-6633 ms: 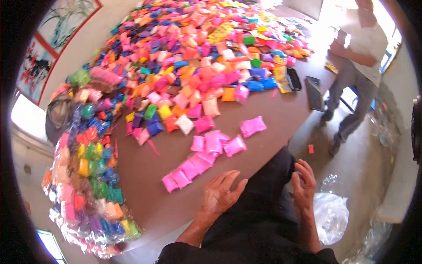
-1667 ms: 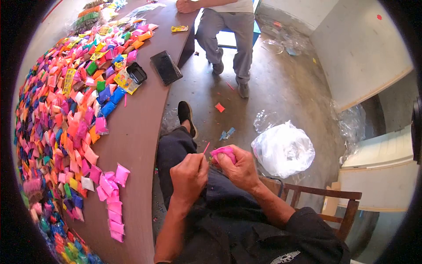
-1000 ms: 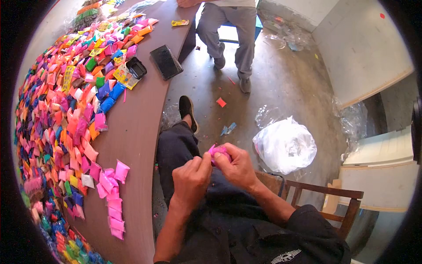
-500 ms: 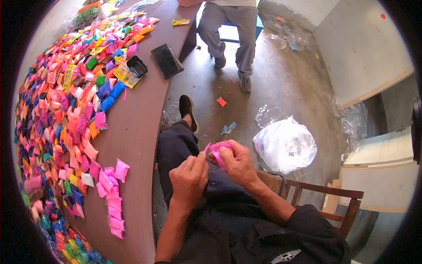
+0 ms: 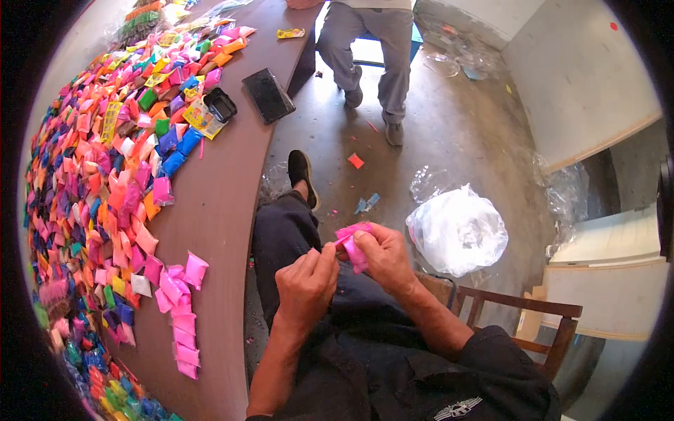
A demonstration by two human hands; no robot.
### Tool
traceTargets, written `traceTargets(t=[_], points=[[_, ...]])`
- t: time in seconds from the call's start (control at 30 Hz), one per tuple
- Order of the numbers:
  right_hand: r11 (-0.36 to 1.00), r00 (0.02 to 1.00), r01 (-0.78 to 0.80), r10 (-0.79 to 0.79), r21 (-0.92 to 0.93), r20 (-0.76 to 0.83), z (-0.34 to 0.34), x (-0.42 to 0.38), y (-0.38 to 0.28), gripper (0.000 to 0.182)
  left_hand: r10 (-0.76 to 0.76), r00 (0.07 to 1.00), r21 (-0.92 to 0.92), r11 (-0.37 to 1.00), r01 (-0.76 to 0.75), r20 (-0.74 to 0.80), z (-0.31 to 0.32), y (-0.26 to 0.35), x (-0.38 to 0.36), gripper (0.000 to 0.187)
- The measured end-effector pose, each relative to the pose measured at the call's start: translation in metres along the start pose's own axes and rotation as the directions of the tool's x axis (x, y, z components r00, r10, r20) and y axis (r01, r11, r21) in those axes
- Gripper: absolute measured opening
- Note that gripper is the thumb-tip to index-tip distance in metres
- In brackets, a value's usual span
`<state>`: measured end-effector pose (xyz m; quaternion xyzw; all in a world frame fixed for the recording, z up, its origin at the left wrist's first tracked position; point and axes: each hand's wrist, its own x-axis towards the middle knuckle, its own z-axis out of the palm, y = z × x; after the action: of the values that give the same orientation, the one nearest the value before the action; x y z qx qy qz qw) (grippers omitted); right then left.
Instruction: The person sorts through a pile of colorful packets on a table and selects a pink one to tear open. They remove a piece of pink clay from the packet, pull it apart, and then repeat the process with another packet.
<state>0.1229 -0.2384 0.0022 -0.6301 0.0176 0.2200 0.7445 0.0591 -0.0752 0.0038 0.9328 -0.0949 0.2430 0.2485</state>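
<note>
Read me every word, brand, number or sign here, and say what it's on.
None can be read.
Winged emblem on the black shirt: any lettering is too small.
Yellow printed sheet beside the black tray: too small and blurred.
Yellow packet on the table: too small.
Pink piece in the right hand: no lettering visible.

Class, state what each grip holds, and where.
Right grip: pink plastic packet, pinched at its right side. Left grip: thin pink strip, apparently by its end.

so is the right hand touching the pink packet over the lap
Touching: the head view shows the right hand gripping the pink packet, thumb laid across it.
</note>
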Motion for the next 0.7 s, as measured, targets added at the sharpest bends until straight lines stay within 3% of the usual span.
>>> traceTargets(t=[0.23, 0.43, 0.53, 0.7], points=[[0.995, 0.994, -0.088, 0.086, 0.036, 0.066, -0.008, 0.004, 0.008, 0.023, 0.094, 0.995, 0.102, 0.990, -0.095, 0.019, 0.002, 0.000, -0.001, 0.022], [0.995, 0.997, -0.080, 0.079, 0.068, 0.017, -0.002, 0.003, 0.004, 0.022, 0.128, 0.991, 0.142, 0.981, -0.132, 0.033, 0.004, -0.002, -0.004, 0.021], [0.988, 0.994, -0.101, 0.097, 0.115, 0.040, -0.002, 0.003, 0.003, 0.022, 0.117, 0.992, 0.149, 0.981, -0.122, 0.045, 0.001, -0.001, -0.005, 0.021], [0.989, 0.994, -0.083, 0.074, 0.119, 0.074, 0.000, 0.002, 0.006, 0.023, 0.013, 0.998, 0.003, 1.000, -0.013, -0.069, 0.005, -0.002, -0.008, 0.023]])
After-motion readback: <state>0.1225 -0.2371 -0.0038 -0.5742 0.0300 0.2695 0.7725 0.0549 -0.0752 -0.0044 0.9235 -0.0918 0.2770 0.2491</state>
